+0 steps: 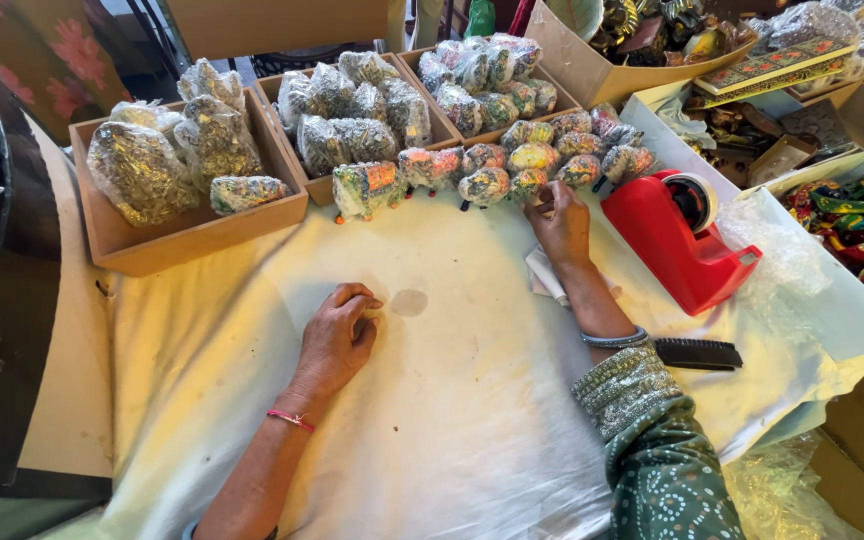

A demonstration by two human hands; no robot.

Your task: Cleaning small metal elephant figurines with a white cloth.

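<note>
item: work surface, head view

- left hand (337,338): resting palm-down on the white cloth (432,420), fingers loosely curled, holding nothing; a pink thread band at the wrist; a small dark stain on the cloth just beside its fingertips
- right hand (560,225): stretched forward to the row of small painted figures (512,170), each wrapped in clear film; fingertips at the front of the row, touching or very nearly touching a wrapped figure (530,183); fingers drawn close together, but whether they pinch the wrapping cannot be told; silver bangle at the wrist, green patterned sleeve behind it
- the figures stand in a loose double line along the far edge of the cloth, directly ahead of the right hand and well apart from the left
- folded white slip (547,275): lies on the cloth under the right wrist
- red tape dispenser (677,240): just right of the right hand, on the cloth
- black comb-like strip (697,353): near the right forearm
- three shallow wooden trays (192,235): behind the figures, holding larger film-wrapped pieces
- cardboard boxes (592,70): far right, with more wrapped goods
</note>
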